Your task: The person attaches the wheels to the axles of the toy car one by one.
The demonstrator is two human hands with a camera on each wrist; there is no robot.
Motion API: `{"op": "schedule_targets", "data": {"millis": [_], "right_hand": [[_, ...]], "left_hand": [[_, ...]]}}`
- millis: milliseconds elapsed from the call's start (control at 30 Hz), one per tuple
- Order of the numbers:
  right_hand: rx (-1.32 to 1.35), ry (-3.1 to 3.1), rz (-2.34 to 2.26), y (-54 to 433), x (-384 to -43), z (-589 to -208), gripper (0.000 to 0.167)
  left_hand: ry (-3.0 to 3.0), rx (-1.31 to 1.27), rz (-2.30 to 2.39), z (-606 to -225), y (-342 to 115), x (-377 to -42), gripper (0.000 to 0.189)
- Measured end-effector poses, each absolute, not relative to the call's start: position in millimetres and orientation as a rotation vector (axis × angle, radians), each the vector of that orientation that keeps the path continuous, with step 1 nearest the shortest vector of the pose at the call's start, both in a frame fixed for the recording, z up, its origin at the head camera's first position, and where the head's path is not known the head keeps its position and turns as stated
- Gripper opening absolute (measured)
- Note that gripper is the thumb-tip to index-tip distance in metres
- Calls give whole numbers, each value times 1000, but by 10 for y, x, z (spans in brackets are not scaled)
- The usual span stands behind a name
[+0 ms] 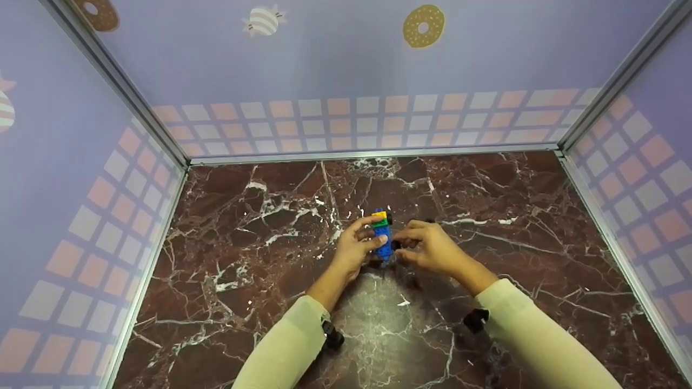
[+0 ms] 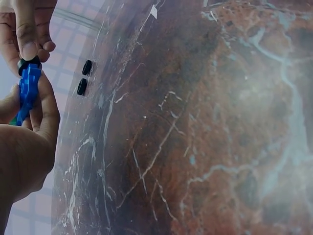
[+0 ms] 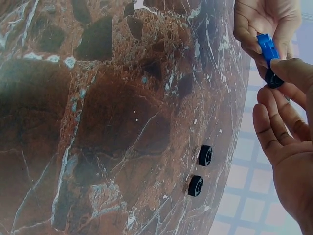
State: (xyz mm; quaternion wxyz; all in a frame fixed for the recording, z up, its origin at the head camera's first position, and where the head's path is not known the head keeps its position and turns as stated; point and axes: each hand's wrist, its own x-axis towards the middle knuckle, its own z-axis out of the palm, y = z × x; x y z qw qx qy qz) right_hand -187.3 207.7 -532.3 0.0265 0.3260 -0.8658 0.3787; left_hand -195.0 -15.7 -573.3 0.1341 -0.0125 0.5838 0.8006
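My left hand (image 1: 354, 249) grips a toy car built of blocks, with a long blue base (image 1: 383, 247) and green and yellow blocks (image 1: 380, 217) at its far end. A black wheel (image 1: 390, 218) sits at that end's right side. My right hand (image 1: 431, 249) pinches another black wheel (image 3: 274, 79) between thumb and fingers, against the near part of the blue base. In the left wrist view this wheel (image 2: 22, 66) touches the end of the blue piece (image 2: 30, 85). Whether it is fixed on cannot be told.
Two loose black wheels (image 3: 206, 155) (image 3: 195, 186) lie on the dark red marbled tabletop (image 1: 243, 227), beyond the right hand. Purple patterned panels (image 1: 346, 65) with metal edging stand at the back and both sides. Black devices (image 1: 476, 320) are strapped at both wrists.
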Motion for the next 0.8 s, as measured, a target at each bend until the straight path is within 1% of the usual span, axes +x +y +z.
{"op": "schedule_targets", "data": {"millis": [367,800], "right_hand": [[963,-2683,1260,2070,-1861,-5295,27],[972,-2686,1206,2056,-1866,-5276,26]], "left_hand": [[1675,-88,2349,-5691,-126,-1949,50],[1698,-125,2373,-5659,-101,-1940,50]]}}
